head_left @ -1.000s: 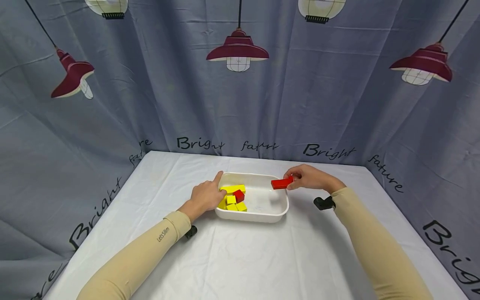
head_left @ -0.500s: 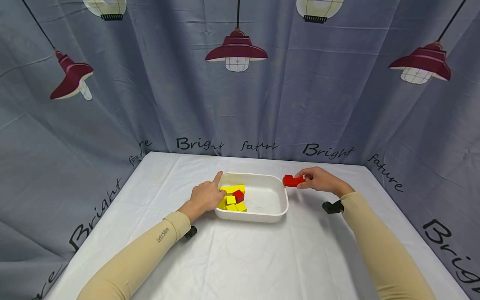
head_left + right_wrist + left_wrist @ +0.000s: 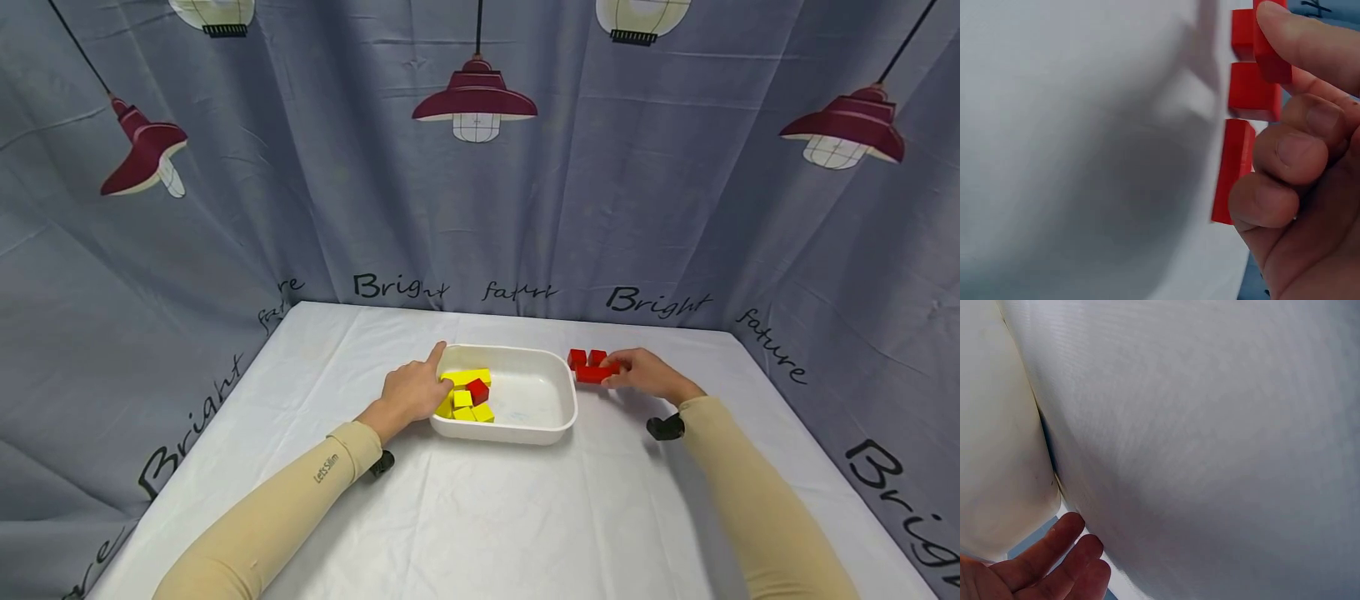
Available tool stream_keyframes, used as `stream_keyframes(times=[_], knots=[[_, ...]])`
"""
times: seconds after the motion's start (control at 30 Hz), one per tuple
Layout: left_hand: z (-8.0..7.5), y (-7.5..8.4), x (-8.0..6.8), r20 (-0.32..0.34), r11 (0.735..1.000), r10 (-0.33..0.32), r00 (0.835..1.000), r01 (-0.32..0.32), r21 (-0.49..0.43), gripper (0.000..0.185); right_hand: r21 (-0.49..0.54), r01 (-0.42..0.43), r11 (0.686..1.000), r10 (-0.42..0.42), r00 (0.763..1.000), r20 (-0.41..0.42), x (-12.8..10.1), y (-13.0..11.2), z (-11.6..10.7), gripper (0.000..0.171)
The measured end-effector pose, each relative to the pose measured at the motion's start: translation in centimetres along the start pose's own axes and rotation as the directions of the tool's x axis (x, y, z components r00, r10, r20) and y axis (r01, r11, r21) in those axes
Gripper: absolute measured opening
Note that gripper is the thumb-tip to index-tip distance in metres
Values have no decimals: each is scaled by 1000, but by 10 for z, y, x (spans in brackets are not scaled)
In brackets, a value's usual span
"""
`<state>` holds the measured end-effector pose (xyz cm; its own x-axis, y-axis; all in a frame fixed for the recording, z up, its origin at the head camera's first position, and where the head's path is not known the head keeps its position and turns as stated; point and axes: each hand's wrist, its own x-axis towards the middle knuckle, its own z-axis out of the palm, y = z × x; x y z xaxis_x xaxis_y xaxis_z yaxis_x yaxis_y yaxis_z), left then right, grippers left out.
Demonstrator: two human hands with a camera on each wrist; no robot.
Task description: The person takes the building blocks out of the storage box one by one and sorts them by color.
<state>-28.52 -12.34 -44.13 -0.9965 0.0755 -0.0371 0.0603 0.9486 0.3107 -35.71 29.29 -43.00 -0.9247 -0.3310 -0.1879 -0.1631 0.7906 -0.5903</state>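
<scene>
Right hand (image 3: pixel 647 374) pinches the long red block (image 3: pixel 596 374), lying crosswise just right of the white tub (image 3: pixel 558 417); left hand (image 3: pixel 411 390), fingers relaxed, steadies its left rim.

Left hand (image 3: pixel 411 392) hides part of the yellow blocks (image 3: pixel 467 398); right hand's (image 3: pixel 649 374) grip covers the long red block's (image 3: pixel 596 374) right end.

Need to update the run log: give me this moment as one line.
left hand: rests on white tray rim | right hand: holds long red block beside two red cubes on table | tray: yellow blocks, one red cube
</scene>
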Motion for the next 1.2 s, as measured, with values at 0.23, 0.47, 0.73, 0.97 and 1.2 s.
stream_keyframes(times=[0.23, 0.47, 0.73, 0.97, 1.2], knots=[[0, 0, 0, 3, 1000, 0, 1000, 0, 2, 74, -41, -50, 998, 48, 998, -43, 6, 3, 16, 41], [0, 1, 1, 3, 1000, 2, 1000, -2, -7, 74, -52, -97, 994, 93, 992, -87, 7, 0, 23, 40], [0, 0, 1, 4, 1000, -2, 1000, 2, -11, 74, -32, -100, 994, 96, 990, -102, 7, 1, 27, 38], [0, 0, 0, 8, 1000, 0, 1000, 0, 0, 74, -11, -62, 998, 60, 990, -131, 10, 7, 31, 34], [0, 0, 0, 7, 1000, -2, 1000, 2, -7, 73, 5, -35, 999, 36, 986, -162, 11, 9, 33, 31]])
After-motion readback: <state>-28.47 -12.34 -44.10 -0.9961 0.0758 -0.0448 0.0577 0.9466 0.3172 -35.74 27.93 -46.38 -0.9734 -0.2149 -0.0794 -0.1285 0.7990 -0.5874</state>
